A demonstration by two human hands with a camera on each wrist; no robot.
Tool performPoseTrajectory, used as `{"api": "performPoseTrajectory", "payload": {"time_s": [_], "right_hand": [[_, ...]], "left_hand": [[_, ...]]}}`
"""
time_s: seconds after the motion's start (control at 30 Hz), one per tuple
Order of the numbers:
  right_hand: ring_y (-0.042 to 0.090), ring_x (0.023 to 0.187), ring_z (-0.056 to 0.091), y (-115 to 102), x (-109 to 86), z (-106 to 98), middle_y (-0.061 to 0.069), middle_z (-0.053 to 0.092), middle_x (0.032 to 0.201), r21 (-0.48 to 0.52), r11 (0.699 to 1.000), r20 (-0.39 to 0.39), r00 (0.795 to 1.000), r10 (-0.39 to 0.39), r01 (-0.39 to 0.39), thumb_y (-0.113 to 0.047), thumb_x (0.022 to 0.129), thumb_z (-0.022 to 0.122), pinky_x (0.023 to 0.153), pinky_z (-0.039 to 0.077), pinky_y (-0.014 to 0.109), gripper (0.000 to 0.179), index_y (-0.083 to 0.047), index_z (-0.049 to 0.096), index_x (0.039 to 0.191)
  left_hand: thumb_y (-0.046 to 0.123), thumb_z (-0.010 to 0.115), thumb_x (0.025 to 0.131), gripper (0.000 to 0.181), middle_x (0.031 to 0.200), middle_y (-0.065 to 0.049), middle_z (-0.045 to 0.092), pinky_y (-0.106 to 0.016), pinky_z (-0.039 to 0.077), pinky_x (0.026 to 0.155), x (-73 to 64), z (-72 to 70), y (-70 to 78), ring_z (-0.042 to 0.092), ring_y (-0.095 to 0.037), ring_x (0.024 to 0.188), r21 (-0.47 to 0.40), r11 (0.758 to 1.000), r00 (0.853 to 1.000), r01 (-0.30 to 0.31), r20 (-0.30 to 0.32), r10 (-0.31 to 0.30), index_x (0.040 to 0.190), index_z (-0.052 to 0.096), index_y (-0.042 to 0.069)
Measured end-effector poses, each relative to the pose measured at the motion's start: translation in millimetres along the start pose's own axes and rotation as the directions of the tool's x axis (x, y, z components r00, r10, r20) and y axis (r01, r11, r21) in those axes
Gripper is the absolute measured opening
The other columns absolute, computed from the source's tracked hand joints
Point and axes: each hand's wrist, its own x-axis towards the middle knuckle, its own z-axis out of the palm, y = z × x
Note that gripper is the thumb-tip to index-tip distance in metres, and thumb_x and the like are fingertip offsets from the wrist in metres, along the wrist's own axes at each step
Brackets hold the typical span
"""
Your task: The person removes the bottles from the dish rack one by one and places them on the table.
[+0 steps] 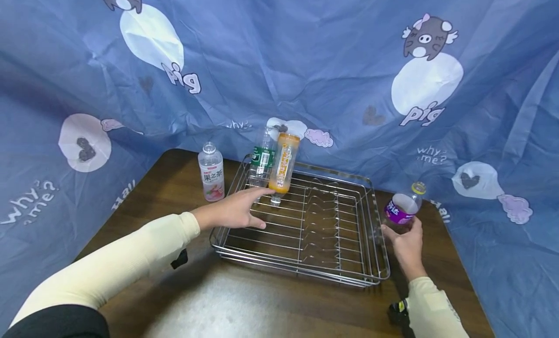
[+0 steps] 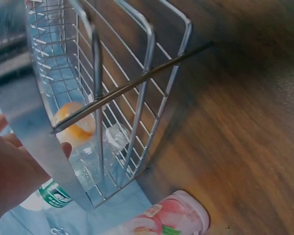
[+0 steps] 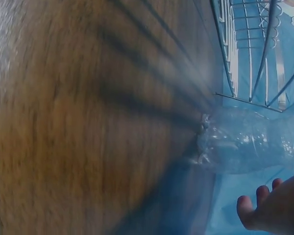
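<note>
My left hand (image 1: 233,209) reaches over the left side of a metal wire rack (image 1: 301,221), thumb and forefinger spread. Its forefinger tip is right at the lower end of an orange-and-clear bottle (image 1: 285,163), which leans neck down in the rack. Beside that bottle is a clear bottle with a green label (image 1: 262,157), also in the rack. To the right of the rack, my right hand (image 1: 408,243) is around the lower part of a clear bottle with a purple label (image 1: 401,212) and yellow cap. In the right wrist view, its fingertips (image 3: 245,208) show apart from the bottle.
A pink-labelled bottle (image 1: 211,175) stands upright left of the rack, on the brown wooden table (image 1: 209,299). A blue printed cloth (image 1: 314,76) hangs behind and along both sides of the table.
</note>
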Motion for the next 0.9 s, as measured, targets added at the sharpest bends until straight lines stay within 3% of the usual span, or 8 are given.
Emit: {"api": "performPoseTrajectory", "payload": {"time_s": [0.13, 0.23, 0.33, 0.4, 0.47, 0.53, 0.6, 0.9], "right_hand": [[0.035, 0.119, 0.046, -6, 0.6, -4, 0.029, 0.047, 0.132, -0.027, 0.998, -0.026, 0.998, -0.054, 0.053, -0.002, 0.08, 0.08, 0.101, 0.038, 0.036, 0.08, 0.011, 0.035, 0.145], [0.035, 0.124, 0.04, -10, 0.8, -6, 0.027, 0.043, 0.135, -0.04, 0.995, -0.072, 0.993, -0.098, 0.095, -0.003, 0.078, 0.082, 0.103, 0.034, 0.038, 0.084, 0.006, 0.035, 0.147], [0.029, 0.128, 0.037, -15, 0.6, -7, 0.022, 0.039, 0.139, -0.048, 0.977, -0.173, 0.962, -0.212, 0.207, -0.004, 0.075, 0.086, 0.102, 0.033, 0.032, 0.093, -0.003, 0.033, 0.151], [0.026, 0.134, 0.034, -19, 0.9, -8, 0.019, 0.035, 0.146, -0.082, 0.936, -0.243, 0.904, -0.353, 0.343, -0.006, 0.071, 0.088, 0.108, 0.031, 0.03, 0.101, -0.006, 0.03, 0.154], [0.028, 0.141, 0.028, -24, 1.7, -8, 0.018, 0.03, 0.151, -0.142, 0.86, -0.285, 0.812, -0.509, 0.489, -0.011, 0.069, 0.089, 0.116, 0.027, 0.035, 0.102, -0.005, 0.031, 0.153], [0.032, 0.145, 0.023, -30, 2.9, -7, 0.019, 0.026, 0.156, -0.192, 0.774, -0.276, 0.723, -0.633, 0.604, -0.015, 0.067, 0.086, 0.12, 0.021, 0.044, 0.098, -0.002, 0.035, 0.149], [0.036, 0.147, 0.02, -37, 4.0, -5, 0.021, 0.024, 0.156, -0.214, 0.708, -0.247, 0.664, -0.706, 0.673, -0.02, 0.065, 0.083, 0.121, 0.017, 0.051, 0.095, 0.0, 0.036, 0.146], [0.047, 0.142, 0.026, -59, 6.3, -2, 0.031, 0.029, 0.152, -0.223, 0.576, -0.136, 0.56, -0.818, 0.787, -0.03, 0.07, 0.077, 0.118, 0.021, 0.058, 0.086, 0.002, 0.039, 0.141]], "left_hand": [[0.032, 0.086, 0.081, 0.091, 0.153, -0.018, 0.044, -0.049, 0.032, 0.117, -1.8, 0.9, -4.5, 0.041, -0.035, 0.141, 0.002, 1.0, 1.0, -0.013, 0.014, 0.013, 0.154, 0.038, 0.005], [0.032, 0.086, 0.081, 0.091, 0.154, -0.019, 0.043, -0.049, 0.031, 0.117, -2.9, 1.6, -8.1, 0.04, -0.035, 0.141, 0.002, 1.0, 0.999, -0.006, 0.033, 0.006, 0.154, 0.038, 0.006], [0.033, 0.086, 0.081, 0.092, 0.154, -0.018, 0.042, -0.049, 0.032, 0.117, -4.0, 2.2, -10.5, 0.041, -0.035, 0.14, -0.004, 1.0, 0.999, 0.015, 0.05, -0.015, 0.155, 0.038, 0.008], [0.034, 0.086, 0.081, 0.092, 0.154, -0.019, 0.042, -0.05, 0.032, 0.117, -4.9, 2.0, -11.1, 0.041, -0.035, 0.14, -0.011, 1.0, 0.998, 0.022, 0.06, -0.021, 0.155, 0.037, 0.009], [0.034, 0.085, 0.081, 0.092, 0.155, -0.019, 0.041, -0.051, 0.031, 0.117, -5.2, 1.9, -11.5, 0.041, -0.036, 0.14, -0.016, 1.0, 0.998, 0.026, 0.064, -0.025, 0.155, 0.036, 0.01], [0.034, 0.085, 0.081, 0.092, 0.155, -0.019, 0.041, -0.051, 0.031, 0.117, -5.8, 1.3, -11.9, 0.04, -0.036, 0.141, -0.018, 1.0, 0.998, 0.026, 0.063, -0.025, 0.155, 0.036, 0.009], [0.034, 0.085, 0.081, 0.092, 0.155, -0.02, 0.04, -0.052, 0.03, 0.117, -6.5, 1.3, -12.9, 0.039, -0.037, 0.141, -0.018, 0.999, 0.998, 0.026, 0.057, -0.025, 0.155, 0.036, 0.009], [0.033, 0.085, 0.081, 0.09, 0.153, -0.019, 0.044, -0.05, 0.032, 0.117, -7.6, 3.2, -15.1, 0.042, -0.035, 0.139, -0.015, 1.0, 0.999, 0.019, 0.044, -0.018, 0.154, 0.039, 0.01]]}}
